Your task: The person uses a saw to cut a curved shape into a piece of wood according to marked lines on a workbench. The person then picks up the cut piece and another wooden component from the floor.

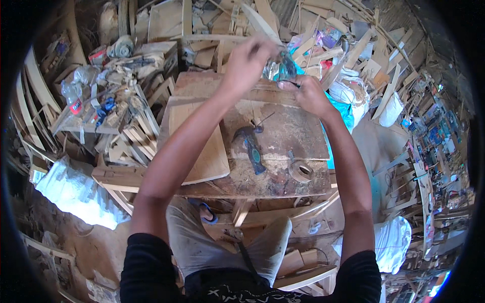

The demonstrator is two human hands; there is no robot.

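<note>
My right hand point(309, 95) is closed around the dark handle end of a tool at the workbench's far edge; the rest of the tool is hard to make out. Close to it, my left hand point(252, 59) is raised and smeared by motion, so its fingers and any hold are unclear. A long, pale, tapered piece point(260, 22) extends up and left beyond my hands. On the worn wooden workbench point(283, 129) lies a claw hammer point(251, 146) with a dark, green-marked grip. Nearer me on the right sits a brown ring-shaped roll point(301, 171).
A flat pale board point(202, 151) lies on the bench's left side. Wood offcuts crowd the far side, beside a white sack point(353, 93). At left, a cluttered side table point(91, 121) holds a plastic bottle point(74, 101). White bundles point(76, 194) lie on the floor.
</note>
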